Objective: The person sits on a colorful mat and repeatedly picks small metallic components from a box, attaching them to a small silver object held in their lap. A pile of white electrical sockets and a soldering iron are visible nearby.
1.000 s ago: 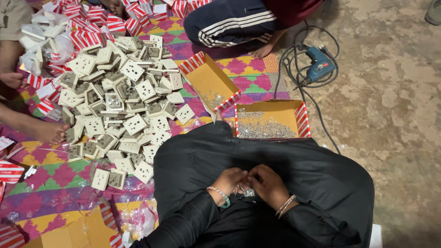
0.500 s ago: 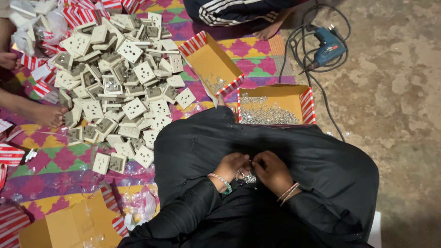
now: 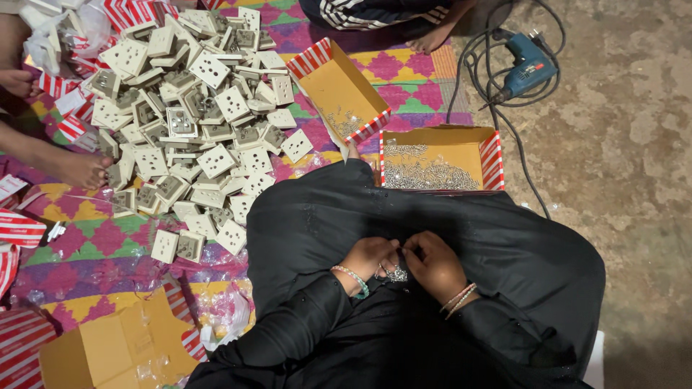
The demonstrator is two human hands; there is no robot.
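While both hands meet over lap, left hand [image 3: 367,258] and right hand [image 3: 431,263] pinch small metal screws [image 3: 395,274] between fingertips. Screws light, stiff, slippery; best pinched by shank. Beyond: box of screws [image 3: 432,173], socket plates [image 3: 194,137], blue drill [image 3: 526,68].

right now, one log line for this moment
left hand + right hand: on small metal parts in lap | screw box ahead
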